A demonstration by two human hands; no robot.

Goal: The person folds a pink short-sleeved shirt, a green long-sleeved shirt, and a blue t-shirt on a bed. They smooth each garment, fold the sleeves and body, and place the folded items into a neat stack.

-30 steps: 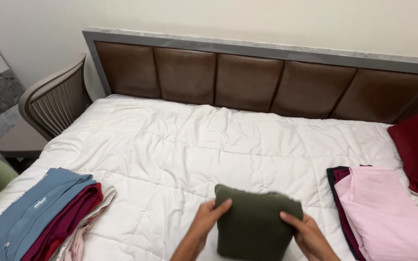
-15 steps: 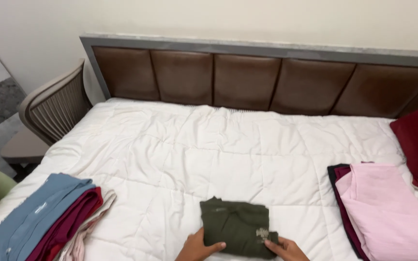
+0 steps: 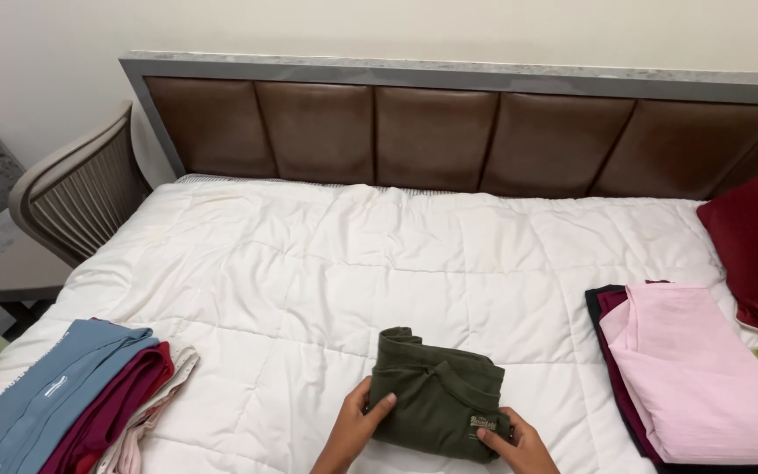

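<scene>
Even, soft indoor light, moderately bright; source not visible. White quilt (image 3: pixel 353 263) well exposed, no blown highlights; stitch lines give faint shading. Faint sheen on brown headboard panels (image 3: pixel 432 136) at 12 o'clock, no hard glare. Thin soft shadows under dark green folded garment (image 3: pixel 439 399) and both hands at 6 o'clock. Focus sharp across frame, no motion blur. Slight wide-angle bend: headboard top edge slopes at 3 o'clock. Chair (image 3: pixel 72 211) at 9 o'clock a bit dimmer.
</scene>
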